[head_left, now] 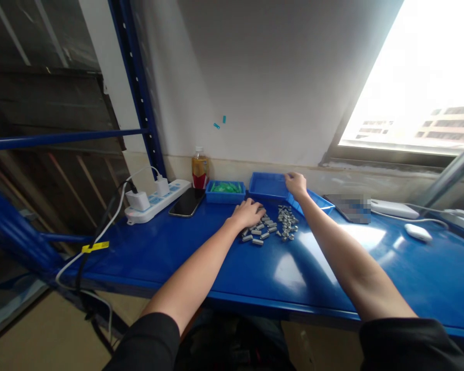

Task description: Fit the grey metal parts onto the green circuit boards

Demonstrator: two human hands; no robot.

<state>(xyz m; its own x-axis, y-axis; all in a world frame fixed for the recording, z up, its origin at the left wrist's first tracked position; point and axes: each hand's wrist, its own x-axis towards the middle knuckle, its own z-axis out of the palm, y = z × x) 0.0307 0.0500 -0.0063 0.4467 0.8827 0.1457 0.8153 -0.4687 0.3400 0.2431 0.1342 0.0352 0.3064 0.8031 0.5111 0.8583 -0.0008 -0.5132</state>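
Observation:
On the blue table, small grey metal cylinders (257, 241) lie in a loose pile. My left hand (248, 212) rests over the pile's back left part, fingers spread and touching the pieces. Beside them is a second heap of smaller shiny metal parts (287, 222). My right hand (296, 183) is at the back, fingers bent over the right rim of a shallow blue tray (268, 186); its fingertips are partly hidden. Under my right wrist another blue tray (320, 201) sits at an angle, partly covered by my forearm.
A blue bin of green pieces (225, 196) stands left of the trays, near a drink bottle (200, 167). A phone (187, 201) and a power strip (158, 198) with cables are further left. Right: a dark flat device (346, 207) and a white mouse-like object (418, 232).

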